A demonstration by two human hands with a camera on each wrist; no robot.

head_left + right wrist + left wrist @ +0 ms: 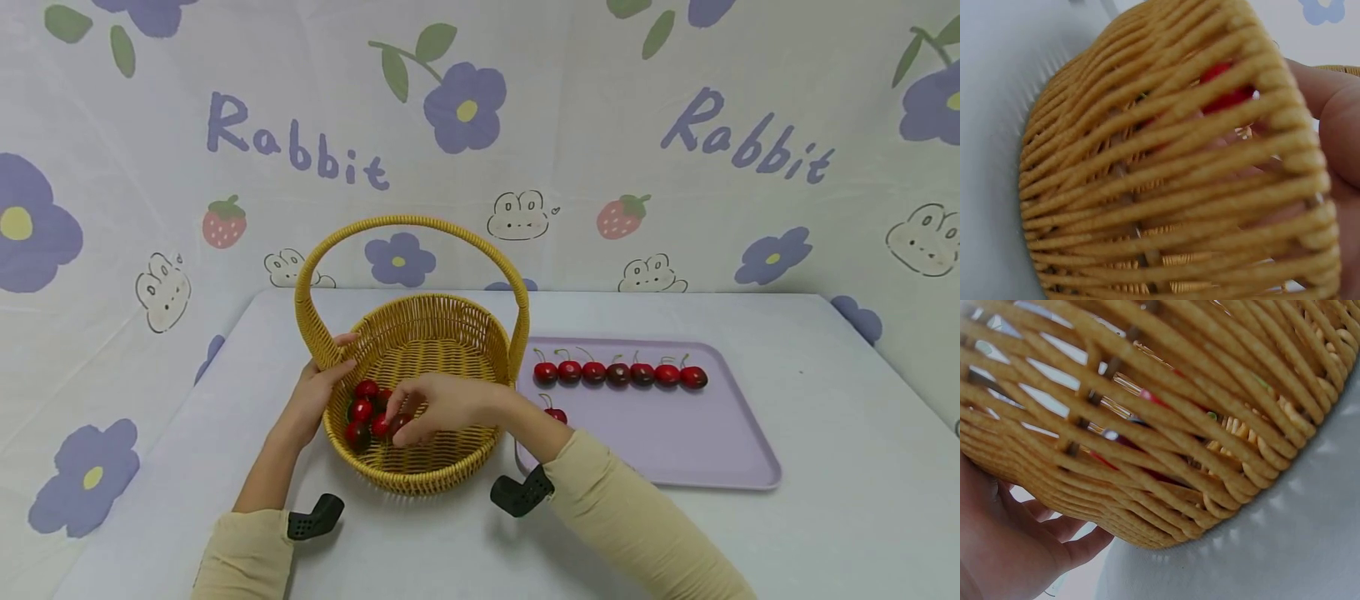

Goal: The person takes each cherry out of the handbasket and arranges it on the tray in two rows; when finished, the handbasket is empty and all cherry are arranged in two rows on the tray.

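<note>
The yellow wicker basket [450, 475] stands tilted toward the viewer on the table, its tall handle arching above. My left hand [307, 404] grips its left rim by the foot of the handle, and in the left wrist view the fingers lie along the rim. Inside, at the left, several red cherries [362, 409] sit in a cluster. My right hand [442, 407] reaches in over the right side and pinches a dark red cherry [401, 423] between thumb and fingers. From the right wrist, the basket's woven wall mostly covers that hand; a red cherry [1225, 87] shows through the gaps.
Right of the basket lies a lilac tray [660, 450]. A row of several stemmed cherries [618, 374] runs along its far side, and a single cherry [556, 414] sits nearer, partly behind the right forearm. A patterned cloth [465, 183] hangs behind the white table [825, 417].
</note>
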